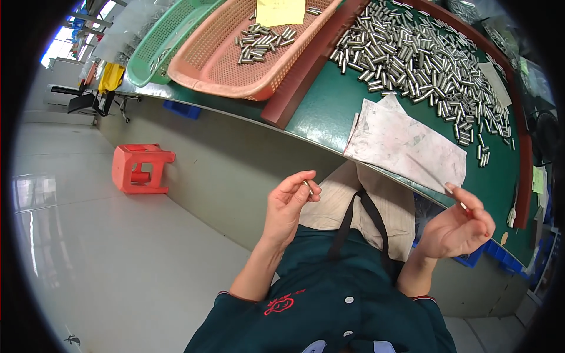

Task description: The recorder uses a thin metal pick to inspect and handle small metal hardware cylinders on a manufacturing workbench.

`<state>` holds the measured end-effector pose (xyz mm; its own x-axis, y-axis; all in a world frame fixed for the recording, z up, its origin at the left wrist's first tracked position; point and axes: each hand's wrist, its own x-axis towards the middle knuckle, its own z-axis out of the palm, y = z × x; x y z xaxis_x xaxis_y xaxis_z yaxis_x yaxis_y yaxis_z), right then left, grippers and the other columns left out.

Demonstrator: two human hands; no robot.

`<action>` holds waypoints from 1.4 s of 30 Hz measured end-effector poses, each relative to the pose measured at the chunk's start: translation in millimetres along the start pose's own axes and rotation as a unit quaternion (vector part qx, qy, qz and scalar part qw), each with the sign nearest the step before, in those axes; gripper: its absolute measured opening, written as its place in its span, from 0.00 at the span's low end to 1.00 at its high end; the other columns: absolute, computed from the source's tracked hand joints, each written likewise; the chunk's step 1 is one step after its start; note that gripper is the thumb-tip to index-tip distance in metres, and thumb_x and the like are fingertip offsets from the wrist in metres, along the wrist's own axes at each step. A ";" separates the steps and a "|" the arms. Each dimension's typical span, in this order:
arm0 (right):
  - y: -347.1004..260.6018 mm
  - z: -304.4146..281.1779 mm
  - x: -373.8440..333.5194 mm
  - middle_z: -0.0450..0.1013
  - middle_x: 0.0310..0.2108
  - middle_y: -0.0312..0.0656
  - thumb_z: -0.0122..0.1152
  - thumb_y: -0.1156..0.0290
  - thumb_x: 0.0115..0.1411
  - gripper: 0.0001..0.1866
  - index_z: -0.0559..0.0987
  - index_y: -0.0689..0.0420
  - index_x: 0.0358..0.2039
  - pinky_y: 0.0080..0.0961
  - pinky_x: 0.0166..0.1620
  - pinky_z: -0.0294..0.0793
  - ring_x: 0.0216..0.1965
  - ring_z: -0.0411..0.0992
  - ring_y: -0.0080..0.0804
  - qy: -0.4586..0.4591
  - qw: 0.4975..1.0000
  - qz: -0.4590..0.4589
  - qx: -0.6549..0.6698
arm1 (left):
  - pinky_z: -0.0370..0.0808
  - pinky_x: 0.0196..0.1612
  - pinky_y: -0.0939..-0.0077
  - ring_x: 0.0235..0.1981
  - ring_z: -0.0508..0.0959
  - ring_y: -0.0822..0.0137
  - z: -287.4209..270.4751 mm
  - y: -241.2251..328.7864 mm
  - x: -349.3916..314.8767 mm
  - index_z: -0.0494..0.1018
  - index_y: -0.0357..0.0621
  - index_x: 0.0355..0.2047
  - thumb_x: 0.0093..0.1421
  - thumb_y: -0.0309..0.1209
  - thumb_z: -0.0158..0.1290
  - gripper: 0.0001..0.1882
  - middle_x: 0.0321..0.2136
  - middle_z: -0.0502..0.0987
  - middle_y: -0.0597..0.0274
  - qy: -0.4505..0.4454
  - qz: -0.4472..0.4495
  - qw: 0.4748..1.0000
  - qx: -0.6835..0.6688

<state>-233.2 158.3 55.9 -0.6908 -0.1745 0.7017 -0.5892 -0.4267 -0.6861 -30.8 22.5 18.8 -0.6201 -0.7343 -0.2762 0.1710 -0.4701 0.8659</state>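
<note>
My left hand (288, 203) is closed, pinching a small metal cylinder (308, 187) between thumb and fingers, in front of the table edge. My right hand (459, 226) is closed around a slim, grey pointed tool (429, 170), whose exact kind I cannot make out. The tool's thin end reaches over a smudged white cloth (406, 138) at the table's front edge. Beyond the cloth, a large heap of shiny metal cylinders (412, 59) is spread over the green tabletop (315, 109).
Left of a dark red divider strip (306, 73) stands a pink plastic basket (200, 73) with several cylinders and a yellow paper (281, 12) in it. A green basket (138, 65) sits farther left. On the floor is a red stool (126, 170).
</note>
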 end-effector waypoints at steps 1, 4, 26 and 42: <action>3.9 -5.7 4.0 0.70 0.27 0.57 0.31 0.60 0.63 0.15 0.62 0.59 0.35 0.32 0.31 0.75 0.26 0.72 0.43 0.023 0.999 0.016 -0.015 | 0.67 0.37 0.80 0.31 0.70 0.72 1.0 0.3 -1.2 0.66 0.36 0.44 0.58 0.27 0.44 0.14 0.29 0.71 0.61 -0.009 -0.007 1.000 -0.006; 13.5 -13.0 12.0 0.70 0.28 0.56 0.32 0.61 0.63 0.15 0.63 0.60 0.34 0.29 0.31 0.75 0.27 0.73 0.41 0.087 0.994 0.067 -0.026 | 0.67 0.37 0.79 0.30 0.69 0.72 6.7 3.0 -2.0 0.65 0.36 0.46 0.59 0.27 0.44 0.15 0.29 0.70 0.60 -0.019 -0.013 1.000 0.001; 13.4 -18.2 18.4 0.70 0.23 0.52 0.34 0.67 0.63 0.11 0.61 0.61 0.32 0.29 0.30 0.73 0.24 0.71 0.38 0.133 0.972 0.151 0.125 | 0.69 0.35 0.75 0.28 0.73 0.60 61.0 130.1 52.9 0.70 0.36 0.32 0.49 0.16 0.48 0.09 0.26 0.73 0.57 0.102 0.490 0.614 0.610; 14.6 -18.6 16.0 0.71 0.24 0.50 0.37 0.71 0.62 0.08 0.62 0.63 0.31 0.24 0.34 0.73 0.26 0.72 0.33 0.106 0.982 0.122 0.098 | 0.59 0.32 0.71 0.28 0.67 0.62 166.6 54.5 118.3 0.72 0.41 0.22 0.43 0.23 0.54 0.04 0.21 0.67 0.62 -0.141 0.477 0.590 0.636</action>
<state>-260.7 165.8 53.5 -0.8848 -0.1131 0.4520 -0.3183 -0.5616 -0.7638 -222.4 -8.4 102.8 -0.8392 -0.1730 0.5156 -0.0569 0.9708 0.2332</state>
